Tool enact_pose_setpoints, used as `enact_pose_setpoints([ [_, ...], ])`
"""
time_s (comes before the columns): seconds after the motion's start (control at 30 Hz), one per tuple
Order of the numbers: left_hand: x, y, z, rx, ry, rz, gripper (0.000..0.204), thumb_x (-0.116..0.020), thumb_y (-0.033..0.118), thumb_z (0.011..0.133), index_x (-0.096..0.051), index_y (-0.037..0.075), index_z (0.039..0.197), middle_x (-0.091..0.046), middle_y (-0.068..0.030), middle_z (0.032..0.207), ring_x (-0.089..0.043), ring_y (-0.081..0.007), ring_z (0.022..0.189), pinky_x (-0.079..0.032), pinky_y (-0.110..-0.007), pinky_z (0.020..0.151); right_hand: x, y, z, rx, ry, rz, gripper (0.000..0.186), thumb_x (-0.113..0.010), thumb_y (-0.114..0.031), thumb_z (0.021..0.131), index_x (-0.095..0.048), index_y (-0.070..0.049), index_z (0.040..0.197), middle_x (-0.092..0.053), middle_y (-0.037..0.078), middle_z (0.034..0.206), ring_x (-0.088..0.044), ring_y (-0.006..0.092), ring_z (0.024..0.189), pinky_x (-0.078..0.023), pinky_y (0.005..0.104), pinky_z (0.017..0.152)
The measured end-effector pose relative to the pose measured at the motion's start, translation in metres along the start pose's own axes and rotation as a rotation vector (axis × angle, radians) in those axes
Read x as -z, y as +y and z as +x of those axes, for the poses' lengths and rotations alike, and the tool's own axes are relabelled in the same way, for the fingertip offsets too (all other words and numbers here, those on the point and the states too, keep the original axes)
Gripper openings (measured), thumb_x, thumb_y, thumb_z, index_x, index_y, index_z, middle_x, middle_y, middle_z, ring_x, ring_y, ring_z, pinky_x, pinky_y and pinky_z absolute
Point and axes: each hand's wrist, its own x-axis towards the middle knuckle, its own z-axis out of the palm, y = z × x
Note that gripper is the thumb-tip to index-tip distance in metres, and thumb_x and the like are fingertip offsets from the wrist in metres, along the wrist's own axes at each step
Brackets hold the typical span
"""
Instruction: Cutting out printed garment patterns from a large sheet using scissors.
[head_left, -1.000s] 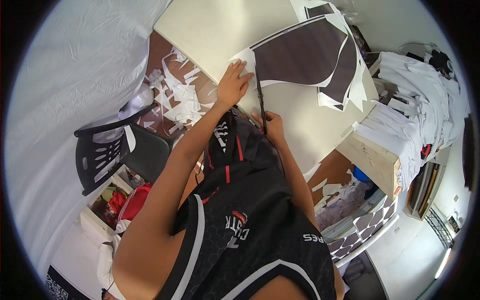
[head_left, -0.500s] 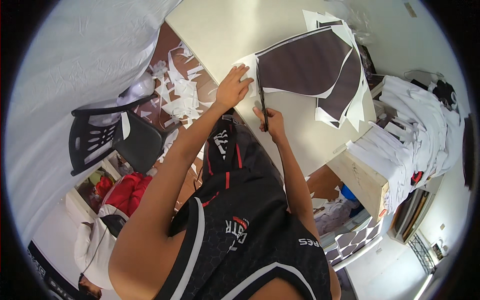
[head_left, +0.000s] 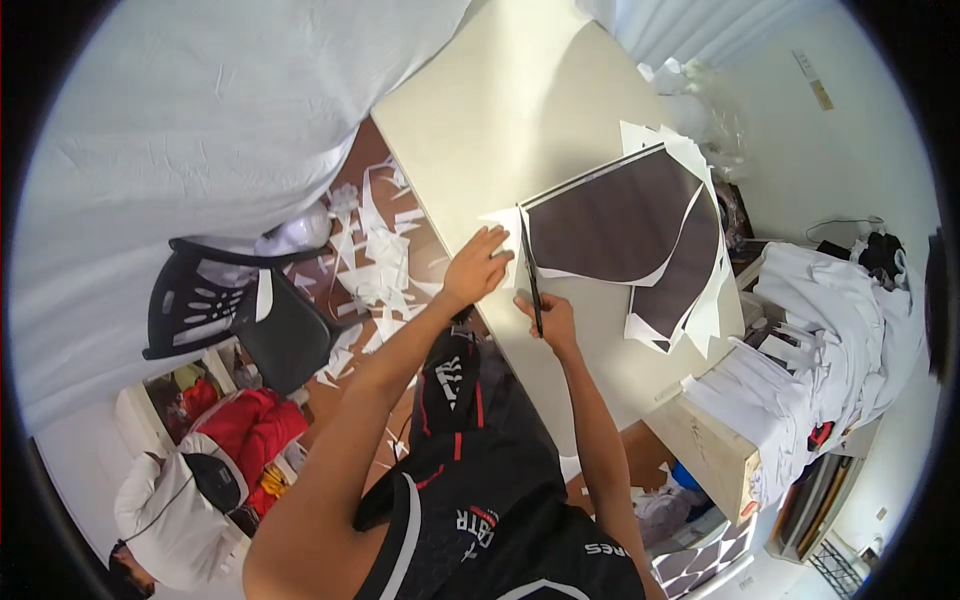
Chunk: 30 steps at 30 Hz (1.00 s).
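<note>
Head view: left hand (head_left: 478, 268) lies flat, fingers together, pinning the white edge of a dark brown sheet with white backing (head_left: 610, 215) on the beige tabletop (head_left: 480, 110). Right hand (head_left: 552, 318) grips black scissors (head_left: 531, 280), cut barely begun. White paper scraps (head_left: 375, 270) litter the floor, so plenty looks trimmed already.

You are working in a lived-in home room: white curtains (head_left: 200, 150) are hanging beside the bench (head_left: 480, 120), clothes (head_left: 840, 320) are piling up, paper scraps (head_left: 380, 270) are littering the floor.
</note>
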Motion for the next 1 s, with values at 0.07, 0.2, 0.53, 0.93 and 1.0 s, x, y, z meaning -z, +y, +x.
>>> enact_pose_setpoints([
  [0.07,0.002,0.001,-0.003,-0.034,0.026,0.033,0.023,-0.066,0.009,0.082,-0.068,0.008,0.105,-0.059,-0.0175,0.127,-0.054,-0.0358,0.125,-0.041,-0.048,0.109,0.001,0.003,-0.012,0.038,0.019,-0.014,0.048,-0.082,-0.040,0.079,-0.056,-0.003,0.065,-0.051,0.001,0.052,-0.052,0.0096,0.043,-0.039,0.0267,0.042],
  [0.2,0.022,0.021,-0.016,0.486,0.218,0.219,0.016,-0.063,0.019,0.092,-0.072,0.008,0.099,-0.066,-0.0149,0.091,-0.061,-0.0326,0.087,-0.046,-0.043,0.072,0.012,0.028,-0.066,0.096,0.107,0.077,0.043,-0.083,-0.030,0.080,-0.054,-0.002,0.066,-0.051,0.002,0.053,-0.051,0.0095,0.045,-0.038,0.0263,0.042],
  [0.53,-0.013,0.079,0.038,-0.169,-0.094,-0.162,0.053,-0.065,0.019,0.087,-0.052,0.002,0.135,-0.060,-0.0167,0.118,-0.056,-0.0348,0.112,-0.043,-0.045,0.100,-0.023,0.127,-0.163,-0.117,0.460,0.245,0.046,-0.082,-0.032,0.082,-0.053,0.000,0.065,-0.048,-0.001,0.056,-0.041,0.0064,0.055,-0.034,0.0277,0.050],
  [0.93,0.028,-0.032,0.040,-0.088,-0.046,0.132,0.049,-0.064,0.018,0.089,-0.054,0.005,0.135,-0.053,-0.0224,0.130,-0.051,-0.0402,0.120,-0.040,-0.050,0.103,-0.038,0.116,-0.176,-0.131,0.501,0.370,0.040,-0.082,-0.022,0.082,-0.051,-0.004,0.064,-0.046,-0.005,0.059,-0.039,0.0057,0.057,-0.033,0.0266,0.051],
  [1.0,0.005,0.006,0.036,-0.123,-0.135,0.026,0.051,-0.064,0.018,0.088,-0.053,0.007,0.136,-0.054,-0.0200,0.128,-0.050,-0.0381,0.122,-0.040,-0.048,0.103,-0.036,0.133,-0.165,-0.098,0.421,0.316,0.033,-0.077,-0.019,0.087,-0.053,-0.007,0.067,-0.048,-0.004,0.058,-0.042,0.0052,0.051,-0.030,0.0244,0.046],
])
